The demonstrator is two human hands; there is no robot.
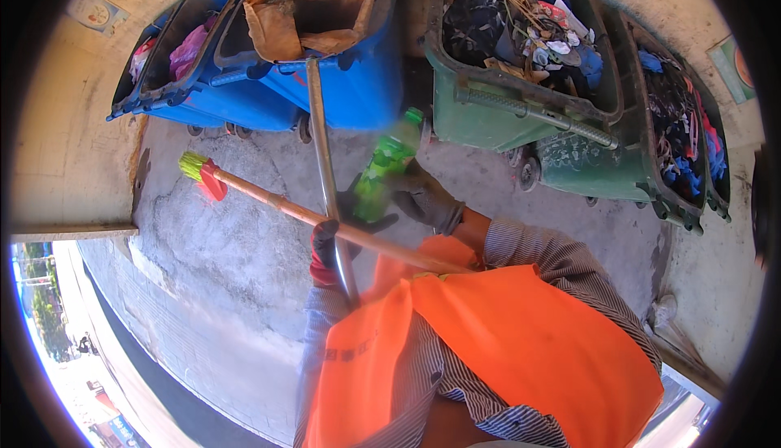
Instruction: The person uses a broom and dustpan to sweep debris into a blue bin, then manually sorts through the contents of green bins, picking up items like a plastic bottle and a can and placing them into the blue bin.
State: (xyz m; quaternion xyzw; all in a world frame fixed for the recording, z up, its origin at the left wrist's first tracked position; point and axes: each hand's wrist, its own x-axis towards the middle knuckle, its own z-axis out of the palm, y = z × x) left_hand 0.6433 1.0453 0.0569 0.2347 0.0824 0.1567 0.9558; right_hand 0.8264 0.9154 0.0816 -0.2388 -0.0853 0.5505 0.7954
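In front of me a green plastic bottle (385, 164) with a green cap is tilted, its lower part blurred. My right hand (427, 198), in a grey glove, grips it from the right side. Dark gloved fingers of my left hand (325, 252), which has a red cuff, spread behind the bottle's base. The wooden handle of a broom (268, 199) and the metal pole (322, 137) of a long-handled dustpan cross in the crook of that hand. The stained brown dustpan (274, 27) is raised at the front blue bin. Yellow-green bristles (193, 166) top the broom.
Blue wheeled bins (360, 91) line the back left, one holding a pink bag (189, 50). Green wheeled bins (482, 112) heaped with mixed rubbish (549, 45) stand right. Walls (73, 143) enclose the grey concrete floor (226, 277). Outdoor ground shows lower left.
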